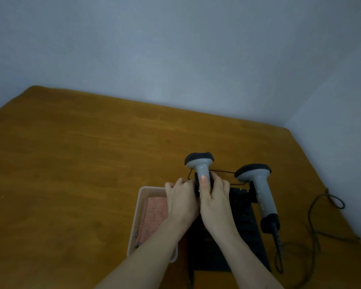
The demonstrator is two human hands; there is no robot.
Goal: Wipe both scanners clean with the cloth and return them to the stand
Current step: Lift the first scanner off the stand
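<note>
Two scanners (199, 163) (256, 182), one black stand (246, 222), one tray (133, 232), one pink cloth (153, 215), two hands (182, 197) (215, 197).

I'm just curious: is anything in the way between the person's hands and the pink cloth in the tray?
Nothing visible blocks it. The cloth lies uncovered in the open tray, right under the left hand. Both hands are busy, though: with the right hand they grip the left scanner.

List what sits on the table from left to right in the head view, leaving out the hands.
Pale tray holding the pink cloth → gray scanner being gripped → black stand → second gray scanner resting on the stand → dark cable on the table.
</note>
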